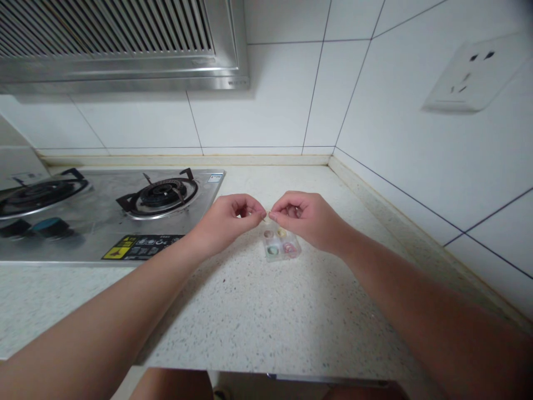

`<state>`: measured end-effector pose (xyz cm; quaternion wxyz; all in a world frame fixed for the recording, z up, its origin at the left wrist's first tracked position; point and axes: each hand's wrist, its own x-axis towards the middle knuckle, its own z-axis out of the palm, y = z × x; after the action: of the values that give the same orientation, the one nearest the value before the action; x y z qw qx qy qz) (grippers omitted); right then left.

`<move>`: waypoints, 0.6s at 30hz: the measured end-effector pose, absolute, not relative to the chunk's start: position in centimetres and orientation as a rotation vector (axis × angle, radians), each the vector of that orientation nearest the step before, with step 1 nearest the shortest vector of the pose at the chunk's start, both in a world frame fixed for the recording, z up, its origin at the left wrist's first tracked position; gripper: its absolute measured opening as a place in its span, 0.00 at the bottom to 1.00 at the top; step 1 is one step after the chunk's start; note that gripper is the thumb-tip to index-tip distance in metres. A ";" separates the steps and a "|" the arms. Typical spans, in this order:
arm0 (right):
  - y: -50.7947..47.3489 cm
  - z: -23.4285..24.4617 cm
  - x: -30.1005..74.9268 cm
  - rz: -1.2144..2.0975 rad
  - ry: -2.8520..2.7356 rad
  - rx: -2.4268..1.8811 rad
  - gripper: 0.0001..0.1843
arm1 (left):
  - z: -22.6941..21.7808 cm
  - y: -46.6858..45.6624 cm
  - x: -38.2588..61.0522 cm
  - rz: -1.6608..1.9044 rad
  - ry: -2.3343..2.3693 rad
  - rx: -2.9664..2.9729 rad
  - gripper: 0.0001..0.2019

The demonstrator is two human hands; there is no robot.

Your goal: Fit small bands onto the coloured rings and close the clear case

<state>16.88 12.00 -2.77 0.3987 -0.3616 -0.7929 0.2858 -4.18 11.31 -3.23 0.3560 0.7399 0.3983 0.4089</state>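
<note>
Over the counter, my left hand is closed in a pinch, thumb against forefinger. Facing it, my right hand pinches in the same way. The fingertips of both nearly meet, and whatever thin, small thing lies between them is too tiny to make out. Just below and behind the fingers sits a small clear plastic compartment box on the counter. Its compartments hold little ring-like pieces: a pink bunch at front right, a green one at front left, brownish and yellowish ones farther back. My hands partly cover its far end.
To the left a steel gas hob with black burners is set into the speckled counter. A range hood hangs above it. White tiled walls meet at the back right corner, with a socket on the right wall.
</note>
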 end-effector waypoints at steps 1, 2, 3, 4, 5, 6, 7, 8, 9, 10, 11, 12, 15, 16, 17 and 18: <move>12.1 -2.8 16.9 0.723 -2.003 -0.920 0.11 | -3.2 11.2 -4.1 1.048 1.030 1.894 0.10; 12.1 -2.8 17.0 0.723 -1.998 -0.926 0.11 | -3.1 11.2 -4.1 1.036 1.032 1.874 0.10; 12.1 -2.8 17.0 0.723 -1.993 -0.932 0.11 | -3.0 11.1 -4.0 1.022 1.033 1.853 0.10; 12.2 -2.8 17.0 0.723 -1.988 -0.937 0.11 | -2.9 11.0 -3.9 1.009 1.034 1.832 0.10; 12.2 -2.8 17.0 0.724 -1.985 -0.941 0.11 | -2.8 10.9 -3.8 0.997 1.035 1.813 0.10; 12.2 -2.8 17.0 0.722 -1.979 -0.943 0.10 | -2.7 10.8 -3.7 0.989 1.038 1.796 0.10; 12.2 -2.8 17.0 0.718 -1.976 -0.942 0.10 | -2.6 10.7 -3.6 0.981 1.040 1.781 0.09; 12.2 -2.8 17.0 0.713 -1.974 -0.942 0.10 | -2.5 10.6 -3.6 0.975 1.040 1.766 0.09; 12.2 -2.8 17.0 0.705 -1.971 -0.942 0.10 | -2.5 10.6 -3.5 0.972 1.035 1.752 0.09; 12.2 -2.8 17.0 0.699 -1.970 -0.944 0.10 | -2.4 10.6 -3.5 0.971 1.031 1.735 0.09; 12.2 -2.8 17.0 0.693 -1.969 -0.947 0.10 | -2.4 10.6 -3.5 0.969 1.029 1.719 0.09; 12.2 -2.8 17.0 0.690 -1.968 -0.953 0.10 | -2.5 10.6 -3.6 0.968 1.030 1.701 0.09; 12.1 -2.8 17.0 0.693 -1.970 -0.959 0.11 | -2.6 10.7 -3.7 0.951 1.040 1.656 0.10; 12.1 -2.8 17.0 0.695 -1.970 -0.956 0.11 | -2.7 10.7 -3.7 0.945 1.038 1.647 0.10; 12.1 -2.8 17.0 0.698 -1.970 -0.950 0.11 | -2.7 10.7 -3.8 0.941 1.033 1.643 0.10; 12.1 -2.8 17.0 0.701 -1.970 -0.944 0.10 | -2.8 10.7 -3.8 0.938 1.024 1.644 0.10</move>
<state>16.97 12.08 -2.76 0.4110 -0.3752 -0.7827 0.2786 -3.81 10.74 -2.78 0.4747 0.6723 0.4189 0.3838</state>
